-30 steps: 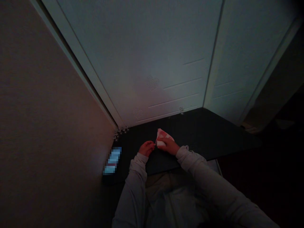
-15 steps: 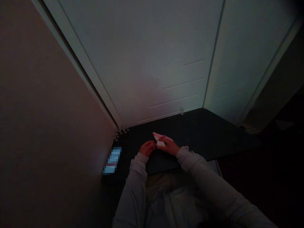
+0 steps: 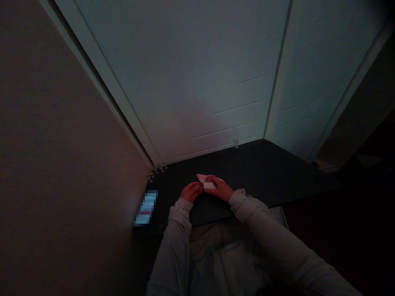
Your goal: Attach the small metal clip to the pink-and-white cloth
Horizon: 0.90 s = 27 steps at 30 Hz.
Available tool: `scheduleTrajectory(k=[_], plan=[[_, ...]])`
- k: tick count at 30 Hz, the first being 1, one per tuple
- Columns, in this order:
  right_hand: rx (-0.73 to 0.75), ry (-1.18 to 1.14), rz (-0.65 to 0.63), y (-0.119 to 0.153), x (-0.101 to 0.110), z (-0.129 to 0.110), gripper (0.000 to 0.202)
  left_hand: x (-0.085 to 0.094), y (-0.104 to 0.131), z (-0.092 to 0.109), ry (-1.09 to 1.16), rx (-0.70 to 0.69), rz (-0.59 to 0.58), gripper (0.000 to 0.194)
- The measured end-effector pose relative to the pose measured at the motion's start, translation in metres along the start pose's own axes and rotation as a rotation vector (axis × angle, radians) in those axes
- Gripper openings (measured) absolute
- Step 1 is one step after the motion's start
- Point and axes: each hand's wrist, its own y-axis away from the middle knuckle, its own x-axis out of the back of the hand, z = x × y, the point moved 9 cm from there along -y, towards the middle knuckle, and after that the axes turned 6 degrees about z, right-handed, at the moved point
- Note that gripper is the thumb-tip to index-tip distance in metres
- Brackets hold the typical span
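Note:
My right hand (image 3: 218,188) is closed around a folded white cloth or tissue (image 3: 210,186), whose pointed end sticks out past the fingers on the far left. Close against it, my left hand (image 3: 191,192) has its fingers curled in a pinch. Something small and dark or shiny shows at its fingertips, too dim to name, and the cloth touches or nearly touches it. Both hands are just above the dark tabletop (image 3: 247,172), near its front edge.
Several small shiny pieces (image 3: 156,169) stand in the far left corner; one similar clear piece (image 3: 236,143) is at the back edge. A lit, blurred-out phone-like screen (image 3: 146,208) lies at left. A wall (image 3: 77,164) and white panels (image 3: 185,61) bound the table.
The tip of the cloth has shifted slightly left and down. Both hands stay in nearly the same place, with small finger movement.

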Motion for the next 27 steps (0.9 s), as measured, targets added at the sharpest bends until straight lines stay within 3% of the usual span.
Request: scheduleTrajectory(k=[23, 27], plan=[[0.084, -0.086, -0.007, -0.0007, 0.0019, -0.0054, 0.036, -0.0004, 0.0014, 0.0014, -0.012, -0.026, 0.012, 0.033], [0.086, -0.124, -0.011, -0.0018, 0.0038, -0.0089, 0.026, -0.0017, 0.0024, 0.0013, 0.007, -0.025, -0.009, 0.031]])
